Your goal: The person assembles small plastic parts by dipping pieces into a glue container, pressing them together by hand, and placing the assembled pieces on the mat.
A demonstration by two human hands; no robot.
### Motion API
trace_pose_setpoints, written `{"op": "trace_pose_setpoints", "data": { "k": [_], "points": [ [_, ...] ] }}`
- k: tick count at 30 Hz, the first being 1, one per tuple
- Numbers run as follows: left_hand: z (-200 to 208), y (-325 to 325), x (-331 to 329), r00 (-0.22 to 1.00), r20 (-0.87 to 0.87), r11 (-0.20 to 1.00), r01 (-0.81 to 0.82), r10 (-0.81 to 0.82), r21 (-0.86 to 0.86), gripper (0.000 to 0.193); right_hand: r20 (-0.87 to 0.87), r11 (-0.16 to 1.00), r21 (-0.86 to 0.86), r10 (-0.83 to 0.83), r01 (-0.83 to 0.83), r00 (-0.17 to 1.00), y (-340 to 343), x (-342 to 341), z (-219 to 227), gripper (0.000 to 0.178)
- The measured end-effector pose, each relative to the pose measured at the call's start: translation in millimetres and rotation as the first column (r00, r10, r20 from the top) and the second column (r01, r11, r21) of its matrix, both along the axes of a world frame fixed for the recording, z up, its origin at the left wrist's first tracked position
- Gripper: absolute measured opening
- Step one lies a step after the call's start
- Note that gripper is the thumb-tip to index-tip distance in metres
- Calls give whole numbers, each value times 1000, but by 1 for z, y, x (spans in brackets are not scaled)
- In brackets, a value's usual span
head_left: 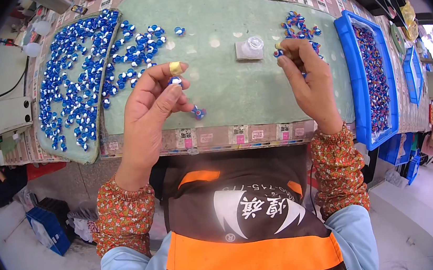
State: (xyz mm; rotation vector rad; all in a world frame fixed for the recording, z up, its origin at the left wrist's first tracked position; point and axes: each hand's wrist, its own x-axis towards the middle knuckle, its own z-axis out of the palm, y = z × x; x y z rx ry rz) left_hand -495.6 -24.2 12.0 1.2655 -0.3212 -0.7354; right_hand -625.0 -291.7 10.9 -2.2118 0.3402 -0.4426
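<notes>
My left hand (pixel 147 102), with yellow tape (pixel 175 68) round a fingertip, pinches a small blue-and-white ball-shaped piece (pixel 174 80) between thumb and fingers. Close to its little finger is a blue-and-red piece (pixel 198 112); whether the finger touches it I cannot tell. Farther right, my right hand (pixel 310 80) holds another small blue piece with some red (pixel 278 53) at its thumb and fingertips. Both hands are above a green mat (pixel 222 92). Between them, toward the back, a small translucent bottle (pixel 253 46) stands on a grey block (pixel 243 53).
A green tray (pixel 96 147) at the left is spread with blue-and-white pieces (pixel 73 100), and more spill onto the mat. Multicoloured pieces (pixel 300 23) lie behind my right hand. A blue crate (pixel 354 83) at the right holds many multicoloured pieces. Other people sit at both far sides.
</notes>
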Motion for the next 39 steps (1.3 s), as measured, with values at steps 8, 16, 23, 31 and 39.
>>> {"op": "trace_pose_setpoints", "data": {
  "k": [8,16,23,31,39],
  "points": [
    [1,9,-1,989,-150,999,-16,12,-32,29,69,840,-535,146,-87,987,0,34,8,21],
    [-6,7,-9,987,-158,1000,-20,16,-19,24,-49,748,-651,129,-130,990,3,39,10,21],
    [-9,3,-14,973,-231,996,1,-20,-85,23,55,774,-630,131,-67,990,3,36,16,21],
    [-12,-3,-20,970,-235,987,24,-61,-156,20,39,976,49,208,-210,977,52,20,28,20],
    [-17,-2,-22,974,-194,976,74,-114,-205,19,166,939,207,243,-275,956,85,18,24,19]
  ]
}}
